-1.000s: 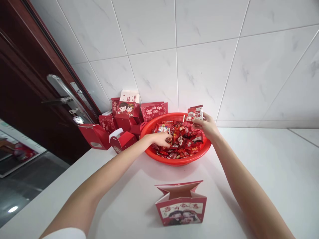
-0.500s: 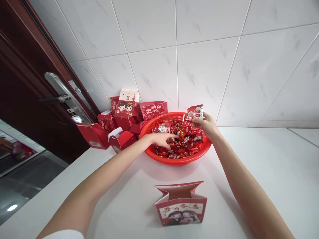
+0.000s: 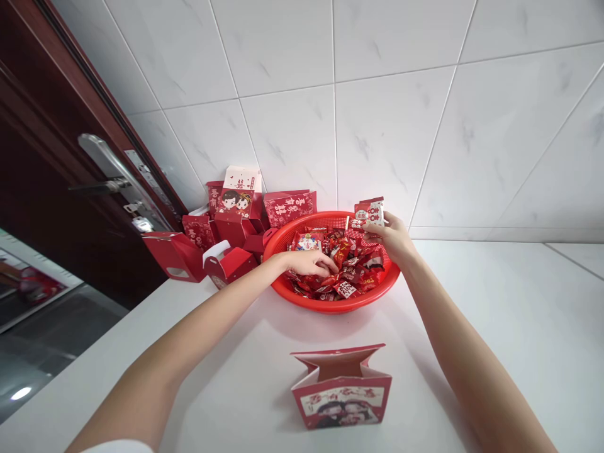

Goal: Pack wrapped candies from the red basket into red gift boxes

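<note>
A red plastic basket holds a pile of small wrapped packets, mostly red. My left hand is down among them on the left side, fingers curled at a red packet; whether it grips one is hard to make out. Over the basket's back right rim, my right hand pinches several red and white packets between thumb and fingers. Nearer to me stands a red paper box, upright with its top open and a picture of two figures on its front.
Several red boxes are heaped against the tiled wall, left of the basket. One red box leans near the counter's left edge. A dark door with a metal handle stands at the left.
My left hand's fingers have curled in and the packets around them have shifted; a white-marked packet now shows near the basket's front. My right hand is almost unmoved.
</note>
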### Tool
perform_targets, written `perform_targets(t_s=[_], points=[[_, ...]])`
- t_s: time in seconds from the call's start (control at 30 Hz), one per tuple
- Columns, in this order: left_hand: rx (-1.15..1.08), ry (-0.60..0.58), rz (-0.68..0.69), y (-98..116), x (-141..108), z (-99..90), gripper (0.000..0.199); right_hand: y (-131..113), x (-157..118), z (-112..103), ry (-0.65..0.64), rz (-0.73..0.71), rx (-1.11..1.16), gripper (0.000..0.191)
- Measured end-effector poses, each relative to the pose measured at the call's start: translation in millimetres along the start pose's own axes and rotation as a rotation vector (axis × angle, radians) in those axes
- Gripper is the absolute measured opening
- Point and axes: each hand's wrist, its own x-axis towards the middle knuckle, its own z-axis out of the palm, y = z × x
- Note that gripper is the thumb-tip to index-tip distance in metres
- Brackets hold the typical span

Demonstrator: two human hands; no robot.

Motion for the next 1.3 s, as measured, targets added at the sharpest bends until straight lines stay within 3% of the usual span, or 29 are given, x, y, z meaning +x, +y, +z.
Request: perform_targets(t_s=[0.13, 0.27, 0.4, 0.53, 0.8, 0.87, 1.03, 1.3], points=[[0.007, -0.038, -0.058, 10.5, -4.6, 1.3, 0.060, -1.2, -0.7, 0.6, 0.007, 0.011, 0.005, 0.032], [0.169, -0.021, -0.102, 29.0, -3.0, 5.6, 0.072, -1.1, -0.9, 0.7, 0.008, 0.015, 0.004, 0.032], [0.350, -0.005, -0.056, 42.7, 4.7, 11.4, 0.061, -0.9, -1.3, 0.5, -0.001, 0.008, -0.001, 0.032], [0.363, -0.016, 0.056, 43.1, 9.0, 16.5, 0.044, -2.0, -2.4, 0.8, -0.009, 0.004, 0.002, 0.034], [0.360, 0.035, 0.087, 34.8, 5.3, 21.2, 0.048, -0.6, -2.1, -0.2, -0.029, -0.009, -0.008, 0.037], [0.329, 0.134, 0.097, 33.2, 3.6, 17.9, 0.047, -0.9, -1.9, 0.1, -0.024, -0.010, -0.005, 0.037], [0.189, 0.561, 0.084, 29.2, -0.8, 8.9, 0.045, -2.8, -2.4, 1.1, -0.012, -0.004, 0.003, 0.036], [0.039, 0.787, 0.183, 33.0, -3.9, 9.4, 0.044, 1.3, -2.2, 2.7, 0.010, -0.028, -0.047, 0.034]])
